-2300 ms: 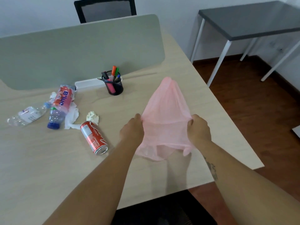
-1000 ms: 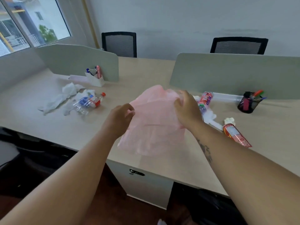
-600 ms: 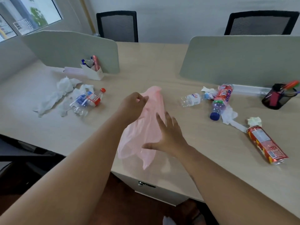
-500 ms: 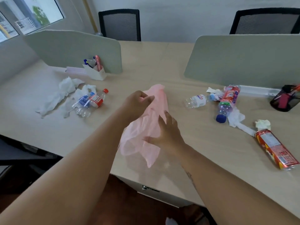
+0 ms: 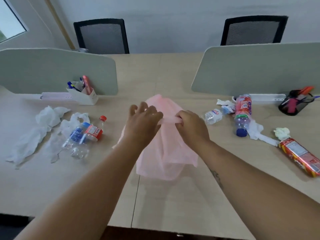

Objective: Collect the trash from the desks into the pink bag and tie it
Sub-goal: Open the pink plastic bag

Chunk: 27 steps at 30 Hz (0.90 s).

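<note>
Pale wood desks (image 5: 173,201) run side by side, split by a seam down the middle, with two grey dividers (image 5: 57,71) at the far edge and two black chairs (image 5: 102,36) behind them. Dead centre, the pink bag (image 5: 166,153) hangs over the seam, both hands up at its top. Right hand (image 5: 192,126) is pinched tight on a stretched band of the pink film; left hand (image 5: 142,122) meets that band at the other end, fingers loosely spread, grip hidden behind the knuckles.

Left side: crumpled white tissues (image 5: 43,125), then two clear bottles (image 5: 84,135) lying together just beside them, a white pen holder (image 5: 83,95) farther back against the divider. Right side: a small clear bottle (image 5: 212,116) just beyond the right hand, a pink-labelled bottle (image 5: 242,115) with a blue cap lying on more tissue, a paper wad (image 5: 281,132) touching the end of a red can (image 5: 299,155) on its side, and a black mesh pen cup (image 5: 294,104) far right. All of it sits on the desks, outside the bag.
</note>
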{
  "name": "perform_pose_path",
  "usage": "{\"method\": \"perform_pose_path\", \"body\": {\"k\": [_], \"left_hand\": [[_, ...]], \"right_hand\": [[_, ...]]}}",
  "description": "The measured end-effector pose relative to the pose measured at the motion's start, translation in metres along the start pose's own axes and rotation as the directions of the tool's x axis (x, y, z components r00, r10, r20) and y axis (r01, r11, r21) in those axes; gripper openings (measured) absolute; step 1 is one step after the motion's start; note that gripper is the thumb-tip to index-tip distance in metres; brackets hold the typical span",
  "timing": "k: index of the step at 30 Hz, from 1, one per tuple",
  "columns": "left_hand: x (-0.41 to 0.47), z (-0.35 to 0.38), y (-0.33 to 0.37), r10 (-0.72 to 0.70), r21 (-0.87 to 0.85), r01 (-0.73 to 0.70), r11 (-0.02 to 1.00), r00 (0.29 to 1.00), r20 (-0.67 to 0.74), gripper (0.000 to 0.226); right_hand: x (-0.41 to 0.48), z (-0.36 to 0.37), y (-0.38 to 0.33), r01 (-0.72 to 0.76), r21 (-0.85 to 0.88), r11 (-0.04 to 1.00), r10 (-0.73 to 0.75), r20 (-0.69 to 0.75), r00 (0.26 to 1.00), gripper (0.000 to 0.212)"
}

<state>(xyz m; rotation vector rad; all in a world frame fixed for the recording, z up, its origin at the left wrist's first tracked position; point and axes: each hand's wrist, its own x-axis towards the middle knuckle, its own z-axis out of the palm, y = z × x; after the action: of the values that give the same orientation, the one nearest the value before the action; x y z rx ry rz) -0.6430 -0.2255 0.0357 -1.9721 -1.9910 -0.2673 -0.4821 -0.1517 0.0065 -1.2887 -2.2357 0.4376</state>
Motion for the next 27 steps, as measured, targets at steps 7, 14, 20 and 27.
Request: {"method": "perform_pose_path", "body": {"k": [7,14,20,27], "left_hand": [[0.039,-0.026,-0.071,-0.315,-0.343,0.29,0.894,0.949,-0.021,0.027],[0.038,-0.036,-0.098,-0.197,-0.139,0.241,0.96,0.942,0.272,0.086],[0.049,-0.036,-0.048,-0.051,-0.209,0.067,0.976,0.995,0.08,0.028],[0.064,-0.041,-0.058,-0.279,-0.444,0.287,0.849,0.957,0.086,0.024]], "right_hand": [[0.019,-0.013,-0.002,-0.261,-0.226,0.938,0.227,-0.168,0.959,0.02],[0.036,-0.037,-0.025,-0.271,-0.049,0.961,0.257,-0.195,0.946,0.014],[0.04,-0.052,-0.03,-0.172,-0.071,0.983,0.152,-0.225,0.962,0.015],[0.038,-0.068,0.011,-0.234,-0.069,0.97,0.219,-0.176,0.96,0.007]]}}
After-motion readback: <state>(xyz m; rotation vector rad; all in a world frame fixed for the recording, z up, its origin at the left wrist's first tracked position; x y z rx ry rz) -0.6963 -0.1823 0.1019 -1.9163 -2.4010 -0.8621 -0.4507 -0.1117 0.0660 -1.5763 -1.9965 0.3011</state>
